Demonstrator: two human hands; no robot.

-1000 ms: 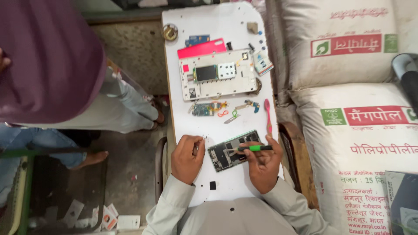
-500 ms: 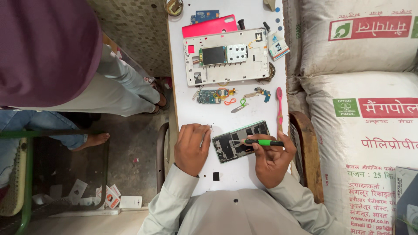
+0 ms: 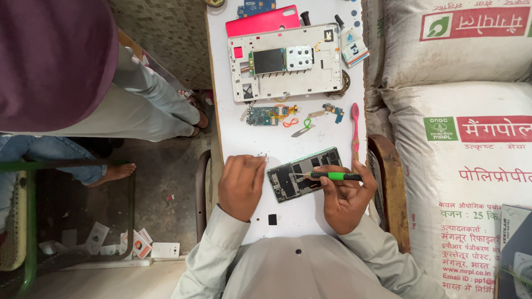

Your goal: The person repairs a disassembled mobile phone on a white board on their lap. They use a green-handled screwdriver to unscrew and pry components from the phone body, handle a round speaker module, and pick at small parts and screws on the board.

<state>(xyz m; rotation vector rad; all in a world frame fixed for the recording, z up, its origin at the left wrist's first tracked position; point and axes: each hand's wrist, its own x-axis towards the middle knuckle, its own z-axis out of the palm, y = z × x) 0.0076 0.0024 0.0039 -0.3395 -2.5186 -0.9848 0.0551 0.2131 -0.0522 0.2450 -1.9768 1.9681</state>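
Observation:
An opened phone (image 3: 299, 176) with its back off lies on the narrow white table (image 3: 277, 138), its insides facing up. My right hand (image 3: 343, 199) grips a green-handled screwdriver (image 3: 332, 176) whose tip rests on the phone's innards. My left hand (image 3: 241, 185) lies on the table just left of the phone, fingers curled, pressing at its left edge. Both sleeves are pale grey.
Farther up the table lie a white tablet frame (image 3: 288, 63) with a dark board, a red cover (image 3: 269, 22), small circuit boards (image 3: 266, 115), metal tweezers (image 3: 302, 130) and a pink toothbrush (image 3: 355, 130). Printed white sacks (image 3: 465, 138) stand right. Another person (image 3: 72, 77) stands left.
The view has shifted down and closer to the table. My hands stay on the phone, and the screwdriver tip has moved slightly across it.

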